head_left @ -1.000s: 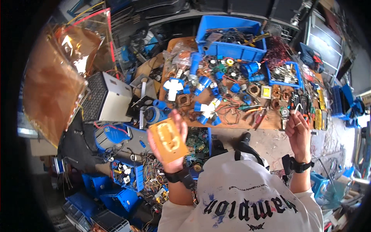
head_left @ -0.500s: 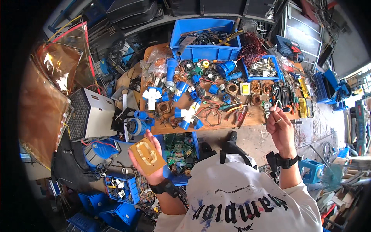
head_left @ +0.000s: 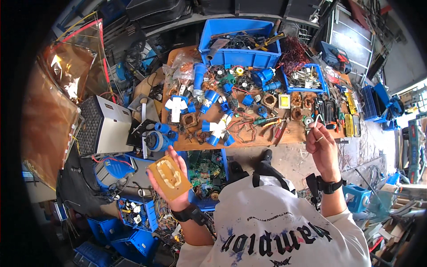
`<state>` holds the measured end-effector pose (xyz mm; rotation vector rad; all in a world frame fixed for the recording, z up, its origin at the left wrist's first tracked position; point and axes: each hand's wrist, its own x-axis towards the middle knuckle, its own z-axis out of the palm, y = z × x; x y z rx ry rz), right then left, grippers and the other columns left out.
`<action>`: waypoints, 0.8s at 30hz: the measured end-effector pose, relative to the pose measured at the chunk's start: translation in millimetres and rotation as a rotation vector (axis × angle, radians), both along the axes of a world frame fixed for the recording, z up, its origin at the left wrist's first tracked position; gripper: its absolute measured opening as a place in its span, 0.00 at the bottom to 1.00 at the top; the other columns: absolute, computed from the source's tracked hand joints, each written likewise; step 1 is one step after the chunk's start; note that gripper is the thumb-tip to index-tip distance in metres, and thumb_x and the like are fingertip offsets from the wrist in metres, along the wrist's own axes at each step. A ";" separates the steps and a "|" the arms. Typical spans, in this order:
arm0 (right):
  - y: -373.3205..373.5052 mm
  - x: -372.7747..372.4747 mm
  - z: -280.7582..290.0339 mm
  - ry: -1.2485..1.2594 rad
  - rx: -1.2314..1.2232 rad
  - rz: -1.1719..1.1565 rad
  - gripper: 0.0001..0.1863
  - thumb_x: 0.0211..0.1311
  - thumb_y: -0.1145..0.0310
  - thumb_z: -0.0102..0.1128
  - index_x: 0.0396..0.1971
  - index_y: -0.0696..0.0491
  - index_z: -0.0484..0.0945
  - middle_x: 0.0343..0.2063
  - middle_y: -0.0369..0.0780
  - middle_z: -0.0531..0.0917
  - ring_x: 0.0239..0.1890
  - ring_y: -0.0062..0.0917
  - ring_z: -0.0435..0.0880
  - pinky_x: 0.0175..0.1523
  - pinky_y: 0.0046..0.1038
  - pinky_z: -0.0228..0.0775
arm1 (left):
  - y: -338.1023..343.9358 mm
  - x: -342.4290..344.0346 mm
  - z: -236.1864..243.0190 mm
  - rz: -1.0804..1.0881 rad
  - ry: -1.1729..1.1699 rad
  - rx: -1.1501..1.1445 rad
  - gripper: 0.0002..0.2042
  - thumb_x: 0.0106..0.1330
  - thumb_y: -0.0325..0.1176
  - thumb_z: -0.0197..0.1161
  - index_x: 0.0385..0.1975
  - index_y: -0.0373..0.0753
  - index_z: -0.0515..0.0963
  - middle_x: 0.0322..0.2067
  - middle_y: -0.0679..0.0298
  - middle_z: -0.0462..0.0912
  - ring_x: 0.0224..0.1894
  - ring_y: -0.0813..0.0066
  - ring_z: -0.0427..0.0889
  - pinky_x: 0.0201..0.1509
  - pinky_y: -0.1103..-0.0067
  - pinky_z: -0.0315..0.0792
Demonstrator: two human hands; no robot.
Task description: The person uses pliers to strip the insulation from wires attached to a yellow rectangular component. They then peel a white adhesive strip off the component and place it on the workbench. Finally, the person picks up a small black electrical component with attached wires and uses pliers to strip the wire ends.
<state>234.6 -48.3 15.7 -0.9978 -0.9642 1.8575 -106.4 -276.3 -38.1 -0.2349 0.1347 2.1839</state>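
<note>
My left hand (head_left: 179, 201) holds a flat tan rectangular board (head_left: 181, 188) out past the near left edge of the table. A raised cream-coloured oval loop (head_left: 168, 171), rough at its edges, lies on the board's upper face. Over the right end of the table's near edge, my right hand (head_left: 324, 149) is closed in a pinch. From its fingertips sticks up a thin pale bent piece (head_left: 317, 119), too small for me to tell its kind. Just behind it are a small round metal part (head_left: 308, 120) and black-handled tools (head_left: 327, 109).
The wooden table (head_left: 262, 141) bears blue-and-white plug connectors (head_left: 217, 129), pliers and copper coils. A deep blue crate (head_left: 242, 58) of cables and a shallow blue tray (head_left: 304, 78) of metal pieces stand at its back. A blue bin of circuit boards (head_left: 207, 171) sits below the near edge.
The view has shifted slightly, so the table appears a little further right. Both hands keep almost the same pose, still holding the board and the thin bent piece.
</note>
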 end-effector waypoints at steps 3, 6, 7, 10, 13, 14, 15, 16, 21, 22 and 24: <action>-2.0 -4.9 0.4 -0.013 0.009 0.014 0.07 0.73 0.70 0.46 0.44 0.53 0.74 0.22 0.31 0.69 0.21 0.14 0.62 0.25 0.16 0.53 | 0.3 -0.1 1.7 -0.009 -0.048 0.012 0.34 0.68 0.50 0.57 0.63 0.28 0.59 0.69 0.51 0.57 0.68 0.61 0.62 0.72 0.63 0.56; -3.4 -6.3 2.0 -0.016 0.008 0.026 0.07 0.72 0.69 0.47 0.43 0.53 0.74 0.22 0.31 0.70 0.21 0.14 0.64 0.26 0.16 0.54 | -0.5 -1.4 -0.9 -0.020 -0.035 0.006 0.34 0.68 0.50 0.57 0.63 0.29 0.59 0.69 0.52 0.57 0.68 0.61 0.62 0.72 0.62 0.56; -4.4 -7.6 3.3 -0.020 0.005 0.026 0.07 0.72 0.69 0.47 0.43 0.53 0.74 0.23 0.31 0.70 0.21 0.14 0.64 0.26 0.16 0.55 | -1.0 -1.5 -1.7 -0.023 -0.024 0.006 0.34 0.68 0.49 0.57 0.64 0.29 0.59 0.69 0.52 0.57 0.68 0.61 0.62 0.71 0.62 0.56; -5.4 -7.0 5.3 0.056 -0.065 0.051 0.08 0.72 0.69 0.46 0.43 0.54 0.74 0.25 0.32 0.72 0.24 0.16 0.69 0.28 0.17 0.59 | -0.1 -1.1 -4.1 -0.030 0.060 -0.025 0.36 0.68 0.49 0.56 0.66 0.28 0.55 0.68 0.49 0.58 0.65 0.60 0.66 0.70 0.66 0.59; -1.0 -6.6 8.9 0.244 -0.257 0.113 0.12 0.72 0.66 0.44 0.44 0.56 0.74 0.31 0.36 0.77 0.30 0.21 0.76 0.35 0.22 0.68 | 0.4 -2.5 -5.1 -0.049 0.030 -0.004 0.35 0.68 0.48 0.56 0.65 0.28 0.56 0.68 0.50 0.58 0.65 0.59 0.66 0.70 0.64 0.58; -1.5 -5.5 11.1 0.246 -0.263 0.102 0.12 0.72 0.66 0.44 0.44 0.56 0.74 0.32 0.37 0.78 0.31 0.22 0.76 0.36 0.23 0.69 | 1.2 -1.4 -4.8 -0.057 -0.003 0.014 0.33 0.68 0.48 0.56 0.65 0.29 0.57 0.68 0.51 0.58 0.65 0.59 0.66 0.70 0.63 0.57; -2.5 -8.7 13.7 0.253 -0.268 0.096 0.12 0.72 0.65 0.45 0.44 0.57 0.74 0.33 0.37 0.79 0.32 0.23 0.77 0.38 0.24 0.70 | 1.7 -0.8 -2.4 -0.052 0.002 0.011 0.34 0.69 0.48 0.56 0.65 0.29 0.56 0.68 0.51 0.58 0.65 0.59 0.66 0.71 0.63 0.57; -2.7 -9.4 15.7 0.260 -0.274 0.092 0.12 0.72 0.65 0.45 0.44 0.57 0.75 0.34 0.38 0.79 0.33 0.25 0.78 0.39 0.25 0.70 | 2.2 -0.8 -2.6 -0.061 0.003 0.017 0.34 0.69 0.48 0.56 0.65 0.29 0.56 0.68 0.51 0.58 0.65 0.59 0.66 0.71 0.63 0.57; -3.7 -8.4 17.0 0.243 -0.223 0.084 0.12 0.72 0.65 0.47 0.42 0.57 0.75 0.34 0.38 0.80 0.33 0.24 0.78 0.39 0.25 0.71 | 3.9 -2.9 -3.7 -0.082 0.035 0.014 0.34 0.69 0.48 0.56 0.65 0.28 0.56 0.67 0.50 0.59 0.65 0.58 0.67 0.71 0.64 0.57; -3.8 -7.7 16.1 0.247 -0.213 0.093 0.11 0.72 0.65 0.47 0.42 0.56 0.75 0.34 0.38 0.80 0.33 0.23 0.78 0.39 0.24 0.71 | 3.7 -3.3 -4.1 -0.083 0.041 0.009 0.34 0.69 0.48 0.56 0.65 0.28 0.56 0.67 0.50 0.59 0.65 0.58 0.67 0.71 0.64 0.57; -4.2 -6.9 15.3 0.251 -0.196 0.106 0.10 0.72 0.66 0.48 0.42 0.56 0.75 0.33 0.38 0.80 0.33 0.22 0.78 0.38 0.23 0.71 | 4.1 -2.8 -4.0 -0.081 0.041 0.009 0.34 0.69 0.48 0.56 0.65 0.28 0.56 0.67 0.49 0.59 0.65 0.58 0.67 0.71 0.63 0.57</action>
